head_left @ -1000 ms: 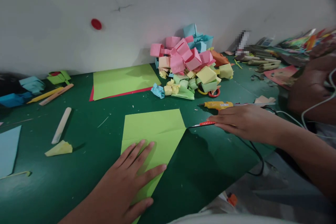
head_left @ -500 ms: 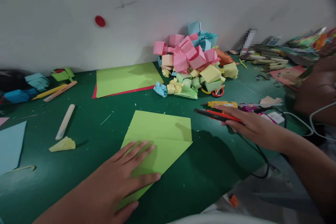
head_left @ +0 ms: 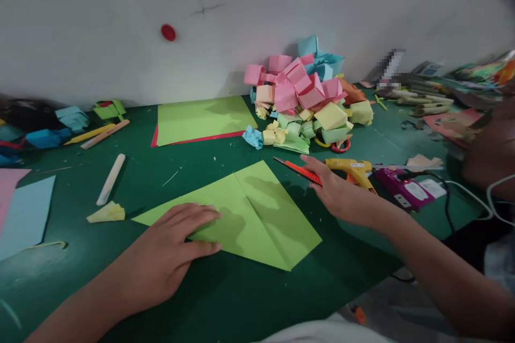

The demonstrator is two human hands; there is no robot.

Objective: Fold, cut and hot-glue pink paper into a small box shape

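Note:
A sheet of folded light-green paper (head_left: pixel 261 220) lies on the green table, with a crease running across its right part. My left hand (head_left: pixel 173 246) rests over its left part, fingers laid flat and the thumb apart, near the lower edge. In my right hand (head_left: pixel 341 193) is a red and black utility knife (head_left: pixel 302 171), gripped between thumb and fingers. Its narrow tip points left, above the table just beyond the paper's upper right edge. The palm hides the knife's rear end.
A yellow glue gun (head_left: pixel 350 165) and a purple power strip (head_left: pixel 402 190) lie to the right. Behind sits a heap of folded paper pieces (head_left: pixel 298 86), beside flat green sheets (head_left: pixel 205 118). A pale stick (head_left: pixel 110 179) and blue paper (head_left: pixel 30 214) are at left. Another person is at right.
The green paper has turned, its creased end now pointing right and its narrow end left. My left hand has shifted left and up with it. The utility knife has moved left with my right hand.

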